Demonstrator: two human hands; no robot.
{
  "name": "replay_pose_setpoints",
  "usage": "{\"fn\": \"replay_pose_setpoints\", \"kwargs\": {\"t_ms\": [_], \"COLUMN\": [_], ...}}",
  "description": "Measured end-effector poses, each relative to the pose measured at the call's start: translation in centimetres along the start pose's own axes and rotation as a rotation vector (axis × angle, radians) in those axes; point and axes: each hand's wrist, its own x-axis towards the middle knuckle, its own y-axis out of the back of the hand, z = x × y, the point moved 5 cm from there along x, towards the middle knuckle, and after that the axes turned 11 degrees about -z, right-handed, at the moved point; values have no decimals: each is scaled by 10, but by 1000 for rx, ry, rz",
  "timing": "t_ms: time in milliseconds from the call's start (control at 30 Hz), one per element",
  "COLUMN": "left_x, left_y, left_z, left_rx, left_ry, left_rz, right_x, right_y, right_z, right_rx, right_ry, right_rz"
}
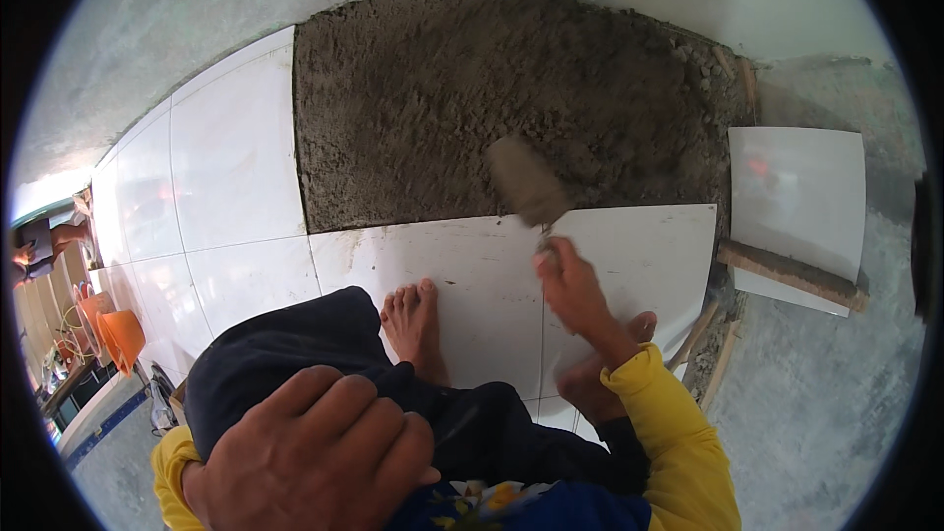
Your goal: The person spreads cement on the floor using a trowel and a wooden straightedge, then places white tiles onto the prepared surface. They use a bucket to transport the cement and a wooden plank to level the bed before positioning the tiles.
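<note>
My right hand [573, 287] is closed round the handle of a trowel [527, 180], whose mortar-coated blade points away from me. The blade lies over the near edge of a bed of damp grey-brown mortar [423, 98], slightly blurred. Laid white floor tiles [462, 334] border the mortar on its near and left sides, and my bare feet are on them. Close to the camera, my left hand [315, 442] is curled above my bent left leg. Its fingertips and palm are hidden, so whatever it holds, if anything, does not show.
At the right, a loose white tile [796, 187] has a wooden bar [792, 275] across it. Wood strips [723, 359] lie by the tile edge. Grey walls bound the far side. An orange bucket [120, 337] stands at the left, with another person [44, 248] farther off.
</note>
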Motion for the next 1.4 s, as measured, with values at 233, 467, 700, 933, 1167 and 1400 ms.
{"fn": "replay_pose_setpoints", "kwargs": {"t_ms": [233,467,700,933,1167,1400], "left_x": [15,19,20,9,12,-8], "left_y": [8,5,16,8,13,12], "left_z": [16,16,23,7,3,-6], "left_rx": [6,-16,18,-34,-1,-31], "left_ry": [37,44,42,54,-34,23], "left_rz": [-62,-78,-47,-41,-6,0], "right_x": [-2,-15,46,27,132,111], "right_y": [60,97,-25,78,42,89], "right_z": [30,44,-17,16,-15,-26], "right_rx": [-108,136,-198,209,-47,476], "right_ry": [-102,-225,154,-226,58,-185], "right_rz": [-72,-30,-67,103,222,353]}}
